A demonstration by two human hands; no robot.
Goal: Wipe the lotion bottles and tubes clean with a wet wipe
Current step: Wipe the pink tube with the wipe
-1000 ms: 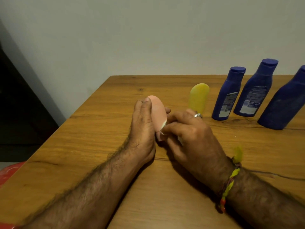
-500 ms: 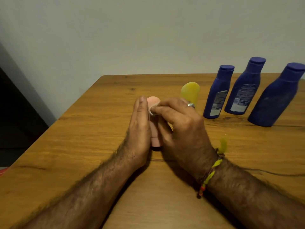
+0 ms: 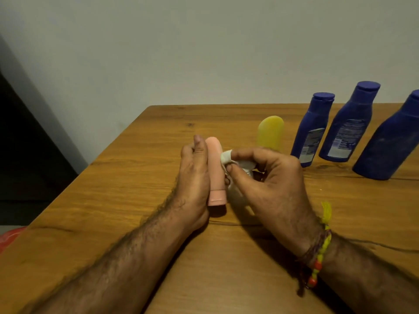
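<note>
A pink tube (image 3: 216,172) stands cap-down on the wooden table (image 3: 113,200), and my left hand (image 3: 195,177) holds it upright from its left side. My right hand (image 3: 267,184) pinches a white wet wipe (image 3: 229,156) wrapped over the forefinger, whose tip touches the tube's right side. Behind my right hand a yellow tube (image 3: 271,132) stands upright. Three dark blue lotion bottles (image 3: 311,130) (image 3: 350,122) (image 3: 390,141) stand in a row at the right.
A pale wall runs behind the table's far edge. At the left lies a dark gap beside the table, with something red (image 3: 10,237) low at the frame's left edge. Bare wood stretches in front of my arms.
My right hand has slid the wipe along the pink tube, from low to its top and back to the upper side. The tube has turned edge-on. My left hand keeps its hold.
</note>
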